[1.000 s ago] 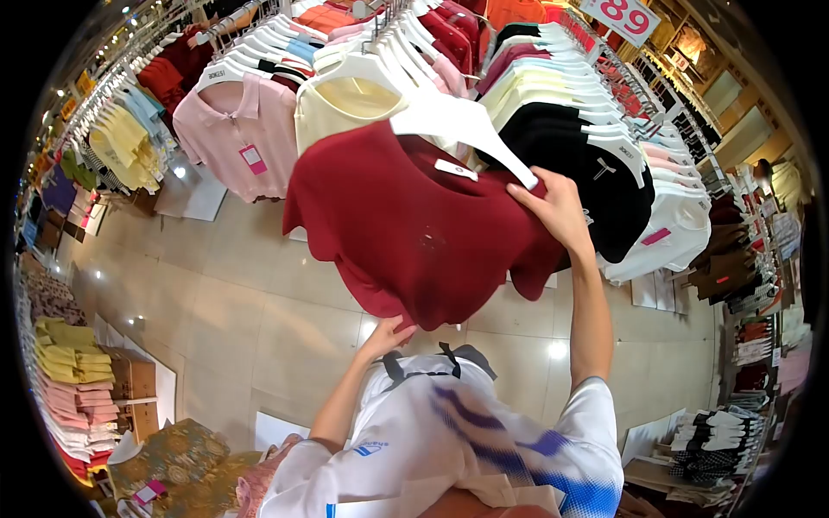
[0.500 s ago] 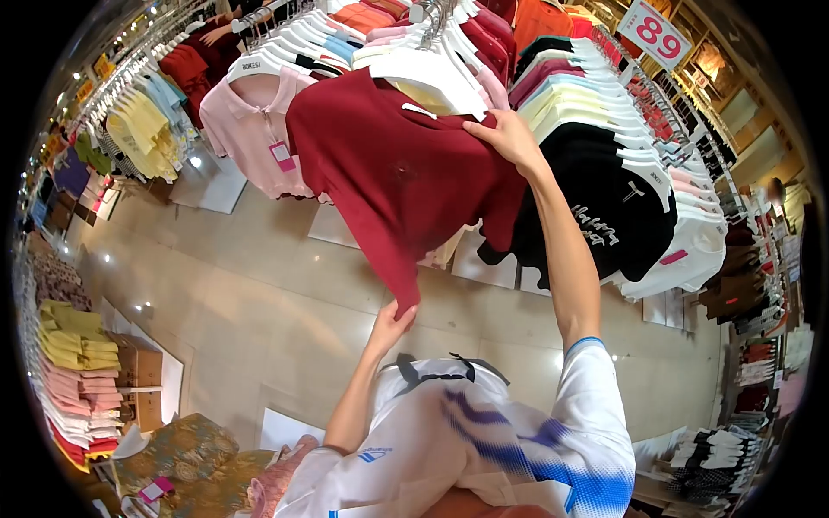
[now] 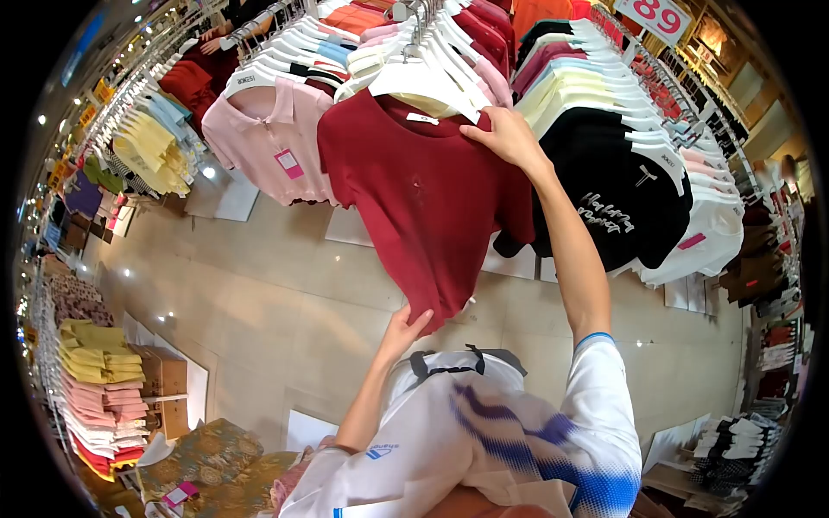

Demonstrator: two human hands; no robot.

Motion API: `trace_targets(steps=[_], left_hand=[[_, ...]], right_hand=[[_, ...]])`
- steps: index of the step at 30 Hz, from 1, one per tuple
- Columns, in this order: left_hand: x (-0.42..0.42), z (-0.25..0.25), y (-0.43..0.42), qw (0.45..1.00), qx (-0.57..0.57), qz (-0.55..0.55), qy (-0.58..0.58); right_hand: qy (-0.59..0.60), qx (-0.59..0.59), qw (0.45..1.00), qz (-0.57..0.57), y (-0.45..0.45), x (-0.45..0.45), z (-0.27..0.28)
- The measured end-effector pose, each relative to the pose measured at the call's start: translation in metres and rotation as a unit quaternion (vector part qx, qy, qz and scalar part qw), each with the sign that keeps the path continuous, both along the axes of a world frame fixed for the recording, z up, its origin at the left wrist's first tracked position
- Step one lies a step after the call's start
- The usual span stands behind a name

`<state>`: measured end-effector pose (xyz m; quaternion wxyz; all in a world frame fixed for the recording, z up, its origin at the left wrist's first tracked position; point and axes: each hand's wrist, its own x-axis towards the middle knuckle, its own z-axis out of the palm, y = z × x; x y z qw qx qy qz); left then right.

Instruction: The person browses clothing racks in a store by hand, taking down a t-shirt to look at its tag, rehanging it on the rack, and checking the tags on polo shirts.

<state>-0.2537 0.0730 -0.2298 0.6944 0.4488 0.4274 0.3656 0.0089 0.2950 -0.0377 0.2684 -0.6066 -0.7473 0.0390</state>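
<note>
A dark red knit top (image 3: 423,198) hangs from a white hanger (image 3: 420,79) at the front of the rack, its lower part drawn toward me. My left hand (image 3: 404,332) pinches the fabric at its lower end. Up by the neckline and shoulder, my right hand (image 3: 505,138) grips the top beside the hanger's right arm. A small white label shows inside the collar. Left of it hangs a pink polo shirt (image 3: 263,142) with a magenta tag; to the right is a black top (image 3: 609,186) with white lettering.
More clothes on white hangers fill the racks behind. A price sign (image 3: 654,17) reading 89 stands at upper right. Folded garments (image 3: 102,380) are stacked at lower left near a cardboard box (image 3: 164,380). Tiled floor (image 3: 250,285) lies between the racks and me.
The red top's lower end has shifted slightly right and down with my left hand, and its body hangs straighter. My right hand stays at the shoulder. The view has shifted a little.
</note>
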Motion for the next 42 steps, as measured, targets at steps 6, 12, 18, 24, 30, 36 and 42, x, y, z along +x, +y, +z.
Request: trace_targets(steps=[6,12,18,24,30,36,42], left_hand=[[0.002,0.025,0.007,1.000,0.014,0.012,-0.002],[0.021,0.054,0.017,0.991,0.030,0.086,-0.095],[0.045,0.078,0.014,0.985,-0.008,0.114,-0.132],[0.053,0.073,0.015,0.983,0.043,0.109,-0.143],[0.046,0.055,0.024,0.942,0.318,0.087,0.070],[0.016,0.052,0.034,0.953,0.292,0.078,-0.031],[0.003,0.076,0.064,0.974,0.143,0.126,-0.125]], right_hand=[[-0.011,0.231,0.973,-0.001,-0.119,-0.041,0.015],[0.283,-0.069,0.939,0.185,-0.226,-0.084,-0.090],[0.311,-0.017,0.938,0.152,-0.225,-0.060,-0.118],[0.350,0.028,0.929,0.114,-0.227,-0.067,-0.115],[0.451,-0.092,0.882,0.099,-0.223,-0.054,-0.105],[0.594,-0.131,0.785,0.117,-0.195,-0.026,-0.105],[0.425,-0.197,0.867,0.167,-0.176,-0.005,-0.050]])
